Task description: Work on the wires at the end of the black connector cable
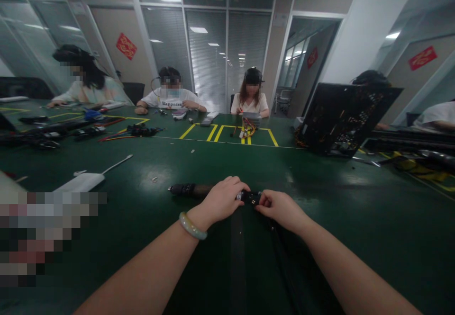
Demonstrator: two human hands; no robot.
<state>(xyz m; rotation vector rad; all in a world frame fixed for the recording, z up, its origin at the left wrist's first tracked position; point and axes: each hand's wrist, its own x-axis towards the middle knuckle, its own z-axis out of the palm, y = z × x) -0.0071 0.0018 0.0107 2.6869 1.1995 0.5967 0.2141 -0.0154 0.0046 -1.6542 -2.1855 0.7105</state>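
My left hand (223,200), with a pale green bangle on the wrist, is closed over a small black connector part (250,197) in the middle of the green table (142,173). My right hand (279,207) pinches the same part from the right side. A dark rod-like piece (188,190) lies on the table and runs left from under my left hand. Dark cables (238,248) lead from the part down toward me between my forearms.
A white adapter with a cable (87,180) lies to the left. A black open chassis (341,118) stands at the right. Three people sit at the far side, with wire bundles (247,128) and tools (53,132) near yellow floor-tape marks on the table.
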